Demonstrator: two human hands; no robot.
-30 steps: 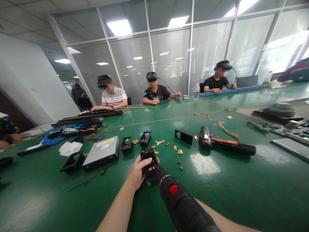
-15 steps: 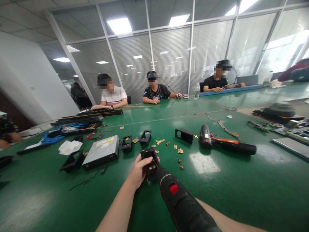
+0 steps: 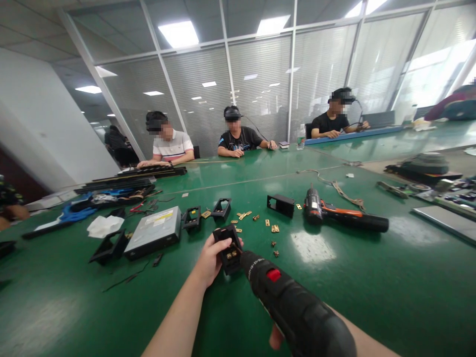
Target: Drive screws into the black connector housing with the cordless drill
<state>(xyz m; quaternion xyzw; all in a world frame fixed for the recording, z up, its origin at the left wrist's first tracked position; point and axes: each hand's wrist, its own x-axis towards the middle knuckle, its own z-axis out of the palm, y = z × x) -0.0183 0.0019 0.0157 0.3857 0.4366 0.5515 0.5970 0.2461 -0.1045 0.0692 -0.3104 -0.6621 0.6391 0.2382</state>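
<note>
My left hand (image 3: 208, 260) is closed around a black plastic box frame (image 3: 231, 265), its thumb pressing at the inside. Brass fittings (image 3: 231, 254) show within the frame's cavity. From the lower right, a black cordless drill (image 3: 297, 302) with a red switch points at the frame, its bit reaching into the cavity. Beneath the drill my right hand (image 3: 275, 337) grips it; the drill body hides most of the hand, and a fingertip shows. Loose brass plates (image 3: 243, 215) and small brass screw pieces (image 3: 275, 253) lie just beyond the frame.
Black frames (image 3: 221, 210) and a silver disc drive (image 3: 154, 233) lie to the left on the green table (image 3: 92, 317). A second, orange-and-black power screwdriver (image 3: 345, 218) rests to the right. Several people sit across the table. A water bottle (image 3: 301, 138) stands far back.
The drill's rear end has swung to the right, and a fingertip of my right hand now shows below it. The frame stays in my left hand. The view has shifted slightly.
</note>
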